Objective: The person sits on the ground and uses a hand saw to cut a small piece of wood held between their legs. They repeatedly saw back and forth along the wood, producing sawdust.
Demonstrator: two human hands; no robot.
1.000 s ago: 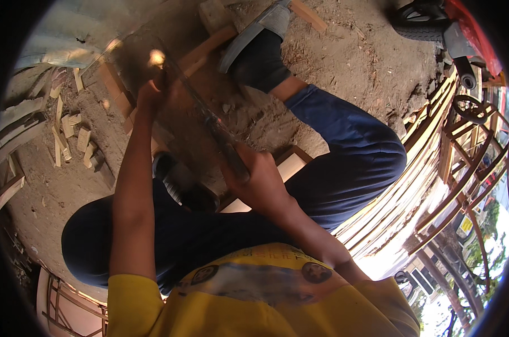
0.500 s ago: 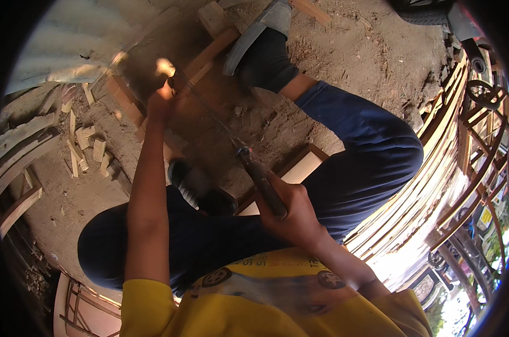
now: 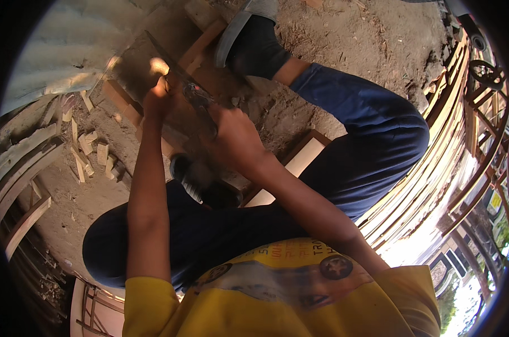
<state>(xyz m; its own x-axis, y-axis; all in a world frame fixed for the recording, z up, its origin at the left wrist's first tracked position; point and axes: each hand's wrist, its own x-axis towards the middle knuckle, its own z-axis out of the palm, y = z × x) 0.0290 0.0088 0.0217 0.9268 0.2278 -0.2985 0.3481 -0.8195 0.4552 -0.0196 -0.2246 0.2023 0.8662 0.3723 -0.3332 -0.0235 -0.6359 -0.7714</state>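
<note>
Wood offcuts [image 3: 102, 152] lay on the ground [image 3: 91, 196] to your left, the bladed tool [image 3: 194, 91] right of your left hand [image 3: 158, 101], boards [image 3: 417, 182] right of your right knee [image 3: 406, 132].

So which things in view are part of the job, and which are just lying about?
Part of the job:
long-bladed tool, gripped by the right hand
brown timber close by, possibly

Left hand: near the tool, its hold unclear.

Seemingly just lying about:
wood offcuts, left
long wooden strips, right
</note>
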